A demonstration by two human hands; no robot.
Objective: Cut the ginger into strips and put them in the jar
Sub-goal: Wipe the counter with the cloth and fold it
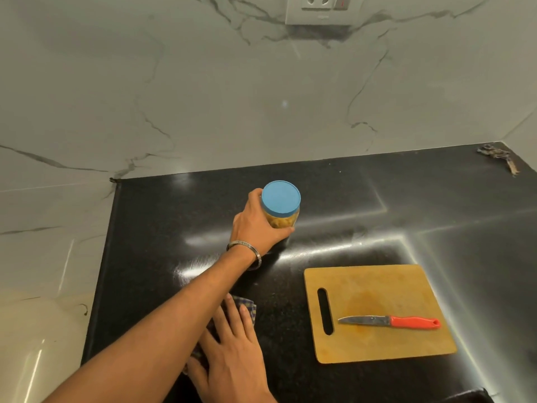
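My left hand (255,225) is far out in front of me, with the fingers and thumb curled round the side of the jar (281,209). The jar stands upright on the black tabletop (436,205). Its blue lid (281,198) is on, and I can see yellow bits inside, which I think are the ginger strips. So I think the cutting is done and the jar is closed. I hold it by the side, low under the lid, so it stays steady and does not tip.

My right hand (229,347) is close to me, under my left arm. Its fingers are spread flat and press down on a checked cloth (249,304). I think the cloth is there to wipe the tabletop, and a flat hand pushes it best.

To the right of my right hand lies the wooden cutting board (406,289), with a wet-looking mark in the middle. The knife (389,321) with the red handle rests on the board, apart from both hands, with its sharp tip pointing toward my right hand. Neither hand is near it, which is safe.
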